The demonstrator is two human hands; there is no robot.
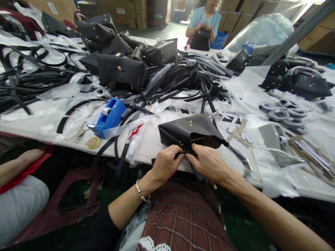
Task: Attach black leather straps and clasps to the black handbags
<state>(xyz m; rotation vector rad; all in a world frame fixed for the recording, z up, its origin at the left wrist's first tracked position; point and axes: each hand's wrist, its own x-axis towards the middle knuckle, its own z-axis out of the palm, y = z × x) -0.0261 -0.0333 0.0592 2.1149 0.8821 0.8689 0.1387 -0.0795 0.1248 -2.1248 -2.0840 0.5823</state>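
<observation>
A black handbag (180, 129) with a gold clasp lies tipped on the table's front edge, its opening turned toward me. My left hand (167, 162) is closed, thumb and fingers pinching a black strap at the bag's near side. Close beside it, my right hand (206, 162) pinches the same dark strap area, its fingertips almost meeting the left ones. A gold ring (180, 143) shows just above my left fingers. From the bag's right side runs a strap end wrapped in clear plastic (242, 158). The exact part between my fingertips is partly hidden.
A blue tape dispenser (111, 116) and a yellow tape roll (93, 142) lie to the left. Behind are piled black straps (183, 78) and black bags (120, 71). Card strips (314, 153) lie at right. A co-worker (205, 24) handles a bag across the table; another person's arm (23, 162) is at left.
</observation>
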